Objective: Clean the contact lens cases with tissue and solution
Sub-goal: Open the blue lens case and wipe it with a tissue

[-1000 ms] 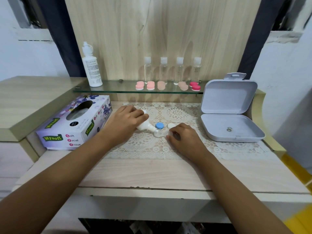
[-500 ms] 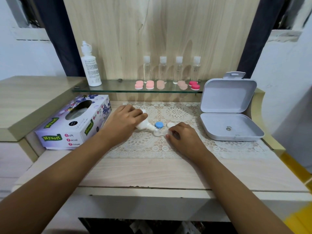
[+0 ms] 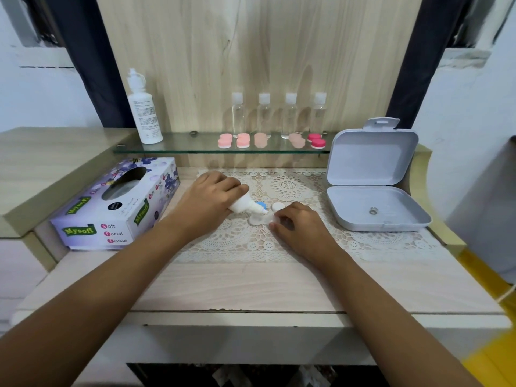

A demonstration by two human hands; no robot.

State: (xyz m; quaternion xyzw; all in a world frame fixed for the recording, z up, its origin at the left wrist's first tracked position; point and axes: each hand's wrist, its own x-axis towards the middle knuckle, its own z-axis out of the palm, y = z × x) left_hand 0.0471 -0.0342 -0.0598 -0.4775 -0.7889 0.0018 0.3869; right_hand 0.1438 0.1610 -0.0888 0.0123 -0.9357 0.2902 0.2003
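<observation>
On the tissue box I can read the green brand "Mysoft" and the words "Soft Facial Tissue" on its front face, and "Mysoft" again on its top. The white bottle on the glass shelf carries print too small for me to read.

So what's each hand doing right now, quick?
Left hand: grips the small white bottle, tipped toward the clear lens case.
Right hand: pinches the clear lens case's edge.
</observation>
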